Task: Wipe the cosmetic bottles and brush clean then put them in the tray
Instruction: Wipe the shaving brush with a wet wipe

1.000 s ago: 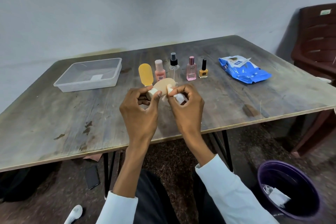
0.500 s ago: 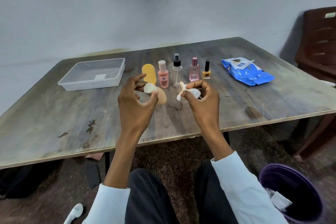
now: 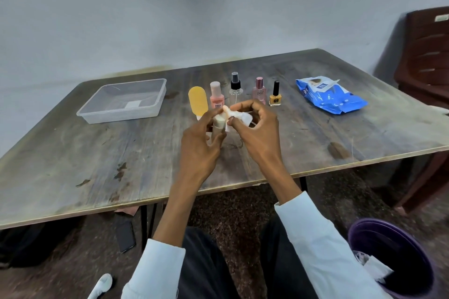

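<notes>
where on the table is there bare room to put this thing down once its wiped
Bare wood lies in front of the clear tray down to the near table edge, and on the right between the blue wipes pack and the near edge. It is crowded mid-table: the yellow brush, pink bottle, spray bottle and nail polish stand close together behind both hands.

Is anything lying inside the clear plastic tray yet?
No: the clear plastic tray holds no bottle or brush; only a white label patch shows at its bottom.
</notes>
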